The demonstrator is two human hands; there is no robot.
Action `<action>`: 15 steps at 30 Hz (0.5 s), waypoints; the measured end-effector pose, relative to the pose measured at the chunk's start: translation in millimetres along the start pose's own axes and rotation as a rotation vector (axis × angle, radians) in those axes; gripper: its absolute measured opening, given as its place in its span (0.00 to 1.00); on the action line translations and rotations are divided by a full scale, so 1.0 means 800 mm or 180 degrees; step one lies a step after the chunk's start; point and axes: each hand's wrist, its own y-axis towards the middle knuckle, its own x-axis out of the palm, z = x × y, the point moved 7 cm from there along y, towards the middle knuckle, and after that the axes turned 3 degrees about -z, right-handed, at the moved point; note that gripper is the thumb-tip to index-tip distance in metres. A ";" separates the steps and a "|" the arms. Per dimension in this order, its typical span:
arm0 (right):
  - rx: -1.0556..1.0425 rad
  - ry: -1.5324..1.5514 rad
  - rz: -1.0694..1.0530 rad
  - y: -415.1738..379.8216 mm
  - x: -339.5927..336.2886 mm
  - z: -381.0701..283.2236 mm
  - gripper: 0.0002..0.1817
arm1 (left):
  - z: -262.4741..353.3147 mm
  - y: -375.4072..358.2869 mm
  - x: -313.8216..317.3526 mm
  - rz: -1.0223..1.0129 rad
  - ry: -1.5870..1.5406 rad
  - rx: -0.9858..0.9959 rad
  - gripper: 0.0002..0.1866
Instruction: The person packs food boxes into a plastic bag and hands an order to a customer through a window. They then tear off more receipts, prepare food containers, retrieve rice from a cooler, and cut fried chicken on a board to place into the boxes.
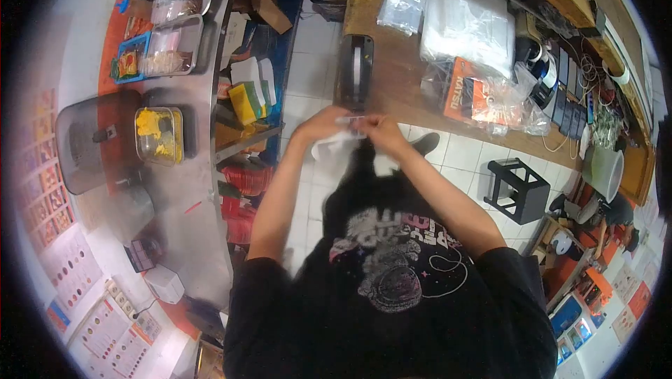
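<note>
Both hands meet in front of my body, just off the near end of a dark tape dispenser (358,74) on the wooden table. Bent fingers of my left hand (323,124) close on a thin, whitish see-through plastic bag (334,149), which hangs below them. On the bag's other side, my right hand (383,132) pinches its gathered top, with the fingertips of both hands close together. Blur hides the bag's contents and the exact finger contact.
Stacked clear plastic bags (467,25) and an orange printed packet (470,92) lie on the wooden table (399,64). To the left, a steel counter (189,204) holds a tub of yellow food (159,135). A black stool (518,190) stands at right on the tiled floor.
</note>
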 end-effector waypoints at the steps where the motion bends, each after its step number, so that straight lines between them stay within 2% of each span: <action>1: 0.0122 -0.0447 -0.0330 -0.015 0.011 0.011 0.12 | 0.003 0.001 0.002 -0.0111 -0.0406 0.0162 0.19; 2: 0.0248 -0.0897 -0.0662 -0.028 0.022 0.023 0.12 | 0.006 0.000 0.004 -0.0221 -0.0816 0.0322 0.19; 5: 0.0535 -0.0482 -0.0672 -0.042 0.025 0.042 0.13 | -0.033 0.010 0.010 -0.0161 -0.0982 0.0108 0.18; 6: 0.0522 -0.0493 -0.0671 -0.028 0.018 0.051 0.13 | -0.023 0.008 0.007 -0.0150 -0.0978 0.0121 0.18; 8: -0.0465 -0.0615 0.0218 0.014 -0.021 0.044 0.13 | -0.002 -0.006 -0.001 0.0026 -0.0288 -0.0051 0.16; 9: -0.0462 -0.0605 0.0216 0.025 -0.026 0.036 0.13 | -0.006 -0.007 0.001 0.0022 -0.0284 -0.0060 0.16; 11: -0.0710 -0.0519 0.0752 0.039 -0.048 0.004 0.16 | -0.017 -0.004 0.008 -0.0151 -0.0357 0.0106 0.16; 15: -0.0629 -0.1029 0.0683 0.069 -0.047 -0.012 0.17 | -0.055 0.010 0.025 -0.0165 -0.0834 0.0219 0.17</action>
